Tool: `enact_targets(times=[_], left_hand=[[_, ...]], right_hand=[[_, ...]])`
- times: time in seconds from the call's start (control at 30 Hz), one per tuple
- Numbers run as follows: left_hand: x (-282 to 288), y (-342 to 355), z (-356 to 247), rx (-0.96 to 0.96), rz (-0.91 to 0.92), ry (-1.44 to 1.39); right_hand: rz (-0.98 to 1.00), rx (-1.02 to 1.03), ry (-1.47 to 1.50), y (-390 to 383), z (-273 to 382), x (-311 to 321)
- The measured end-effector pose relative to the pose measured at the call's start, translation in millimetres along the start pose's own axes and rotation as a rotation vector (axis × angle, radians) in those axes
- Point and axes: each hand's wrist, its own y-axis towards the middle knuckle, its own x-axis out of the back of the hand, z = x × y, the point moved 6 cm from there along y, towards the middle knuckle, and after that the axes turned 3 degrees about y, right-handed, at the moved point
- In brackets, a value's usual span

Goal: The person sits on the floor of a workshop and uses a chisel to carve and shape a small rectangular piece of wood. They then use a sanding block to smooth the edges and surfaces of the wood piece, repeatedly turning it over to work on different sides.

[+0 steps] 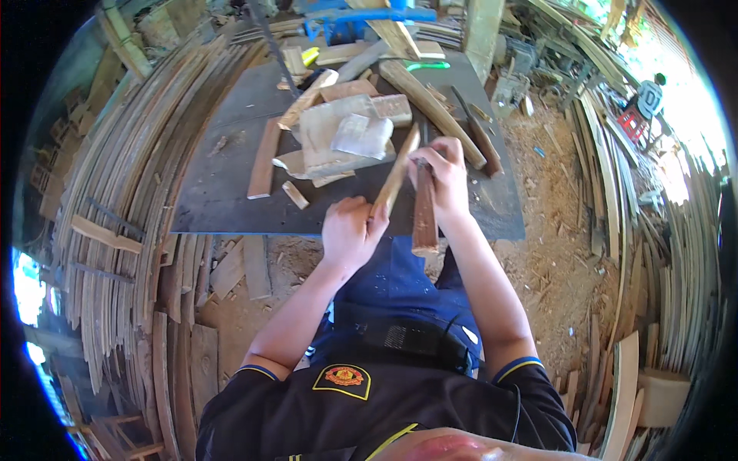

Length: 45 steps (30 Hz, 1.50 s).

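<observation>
My left hand (350, 233) is closed around the lower end of a slim, pale wooden stick (397, 170), which slants up and away over the table. Beside it, my right hand (441, 173) grips a reddish-brown wooden piece (424, 215) whose thick end points toward me, past the table's near edge. A dark, narrow part shows beyond the right fingers, but I cannot tell if it belongs to that piece. Just left of the stick, a crumpled whitish sheet (363, 136) lies on a pale wooden board (327, 131).
The dark table (223, 165) carries several wood offcuts, a long wooden bar (430, 111), a blade with a wooden handle (483, 142) and a green-handled thing (427, 66). Blue machinery (330, 27) stands behind. Stacked planks (131, 200) flank the left. A person (650, 96) is far right.
</observation>
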Motion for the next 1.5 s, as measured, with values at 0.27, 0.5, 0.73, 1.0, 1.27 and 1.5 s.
enact_targets(times=[0.27,0.5,0.73,1.0,1.27,1.5], left_hand=[[36,-33,15,0.357,0.148,-0.785],[118,-64,6,0.433,0.075,-0.883],[104,-62,16,0.536,-0.043,-0.908],[65,-53,12,0.368,0.492,-0.723],[73,81,-13,-0.303,0.172,0.215],[13,101,30,-0.354,0.523,0.272]], right_hand=[[0.104,-0.117,0.062,-3,-6,-3],[0.111,-0.068,-0.008,-4,0,-7],[-0.162,0.131,-0.063,-5,47,37],[-0.199,0.413,-0.136,-39,63,57],[-0.16,0.068,0.083,-46,22,84],[-0.395,0.06,0.04,-52,37,148]])
